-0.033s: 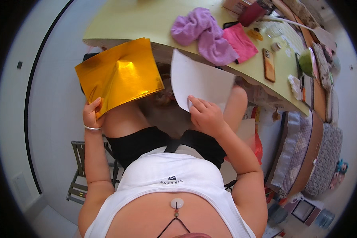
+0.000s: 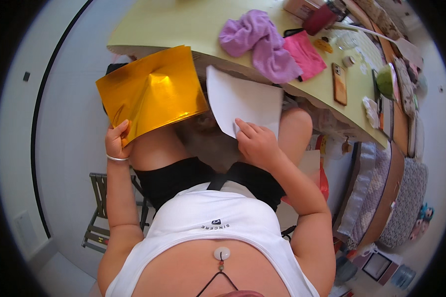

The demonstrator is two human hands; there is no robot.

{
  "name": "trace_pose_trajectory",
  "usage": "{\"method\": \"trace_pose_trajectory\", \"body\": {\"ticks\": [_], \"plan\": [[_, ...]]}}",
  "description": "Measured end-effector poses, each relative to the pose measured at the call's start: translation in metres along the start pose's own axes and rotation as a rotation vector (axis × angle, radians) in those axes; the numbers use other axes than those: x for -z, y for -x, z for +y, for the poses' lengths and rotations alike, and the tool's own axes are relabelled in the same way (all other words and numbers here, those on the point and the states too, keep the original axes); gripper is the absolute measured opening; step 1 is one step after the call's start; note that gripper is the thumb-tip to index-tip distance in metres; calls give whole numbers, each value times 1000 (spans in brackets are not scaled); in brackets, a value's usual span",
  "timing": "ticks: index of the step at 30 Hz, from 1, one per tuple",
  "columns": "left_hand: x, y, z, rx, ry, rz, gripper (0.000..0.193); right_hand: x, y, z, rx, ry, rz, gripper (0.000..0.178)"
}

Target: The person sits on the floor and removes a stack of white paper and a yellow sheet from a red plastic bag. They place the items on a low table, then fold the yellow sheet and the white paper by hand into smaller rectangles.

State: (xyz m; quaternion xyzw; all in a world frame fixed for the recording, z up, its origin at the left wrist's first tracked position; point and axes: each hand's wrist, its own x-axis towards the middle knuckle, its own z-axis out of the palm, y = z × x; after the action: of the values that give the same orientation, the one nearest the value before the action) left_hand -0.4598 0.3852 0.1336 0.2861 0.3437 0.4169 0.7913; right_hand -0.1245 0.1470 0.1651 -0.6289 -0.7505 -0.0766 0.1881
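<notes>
My left hand [image 2: 117, 140] grips a stack of shiny gold foil paper [image 2: 156, 96] by its lower left corner, thumb on top and the other fingers hidden beneath. The gold sheets are slightly creased and tilt over my left thigh. In my right hand [image 2: 256, 144] is a sheet of white paper [image 2: 244, 99], pinched at its lower edge with the fingers lying over it. The white sheet curves a little and hangs above my right knee, just right of the gold stack, with a narrow gap between them.
A pale yellow table [image 2: 183, 24] spans the far side. On it lie a purple towel [image 2: 260, 44], a pink cloth [image 2: 305, 53], a phone [image 2: 339, 84], a dark red flask [image 2: 323, 19] and a cut green melon [image 2: 385, 80]. A folding stool [image 2: 99, 213] stands at my left.
The white sheet has shifted slightly left, closer to the gold stack, and its tilt has changed. My left hand still holds the gold paper; the whole view has moved a little.
</notes>
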Motion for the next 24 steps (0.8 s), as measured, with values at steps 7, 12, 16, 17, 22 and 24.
{"method": "trace_pose_trajectory", "body": {"ticks": [7, 12, 16, 17, 22, 24], "plan": [[-2, 6, -4, -66, 103, 50, 34, -103, -26, 38, -62, 26, -506, 16], [-4, 5, -3, -83, 130, 75, 31, -203, -38, 39, -110, -4, -545, 19], [1, 6, -1, -51, 116, 36, 31, -246, -46, 25, -335, 20, -769, 24], [5, 6, -2, -43, 106, 10, 32, -250, -48, 22, -397, -26, -812, 26], [5, 6, -3, -75, 121, -17, 38, -270, -43, 16, -603, -191, -877, 35], [0, 8, -2, -86, 135, 18, 36, -270, -45, 21, -564, -225, -945, 39]]}}
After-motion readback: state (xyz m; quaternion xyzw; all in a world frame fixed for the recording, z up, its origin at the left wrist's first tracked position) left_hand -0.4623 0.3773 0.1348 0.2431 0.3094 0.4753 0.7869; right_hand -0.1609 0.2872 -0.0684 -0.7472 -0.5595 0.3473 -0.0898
